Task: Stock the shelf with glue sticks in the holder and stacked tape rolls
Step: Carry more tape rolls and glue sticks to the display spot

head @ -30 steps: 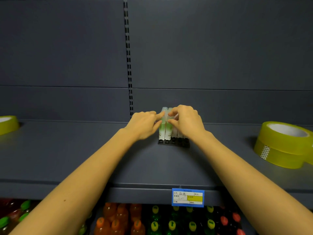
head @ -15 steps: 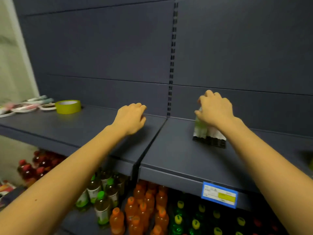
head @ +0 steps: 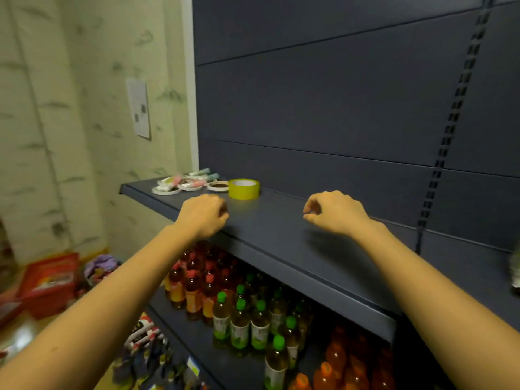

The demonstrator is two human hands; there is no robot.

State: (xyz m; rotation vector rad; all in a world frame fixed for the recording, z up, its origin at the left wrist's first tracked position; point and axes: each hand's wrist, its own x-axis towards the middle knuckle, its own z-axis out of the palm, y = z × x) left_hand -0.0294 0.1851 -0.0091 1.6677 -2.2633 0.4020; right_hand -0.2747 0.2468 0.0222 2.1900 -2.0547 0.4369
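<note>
A yellow tape roll [head: 243, 188] lies flat on the dark shelf [head: 284, 232], near its left end. Beyond it lie flat tape rolls [head: 191, 187] with white rims and loose glue sticks [head: 197, 175] in a heap. My left hand [head: 204, 215] hovers over the shelf's front edge, just short of the yellow roll, fingers curled and holding nothing. My right hand [head: 334, 212] hangs above the shelf's middle, fingers loosely bent, empty. The glue stick holder [head: 516, 273] shows only as a blurred sliver at the right border.
Below the shelf stand rows of bottles [head: 242, 313] with green, red and orange caps. A red basket [head: 47, 282] sits on the floor at the left. A patterned wall [head: 84, 122] bounds the shelf's left end.
My view has swung left. My right hand let go of the glue sticks in the holder and moved left; my left hand reached further left toward the yellow roll.
</note>
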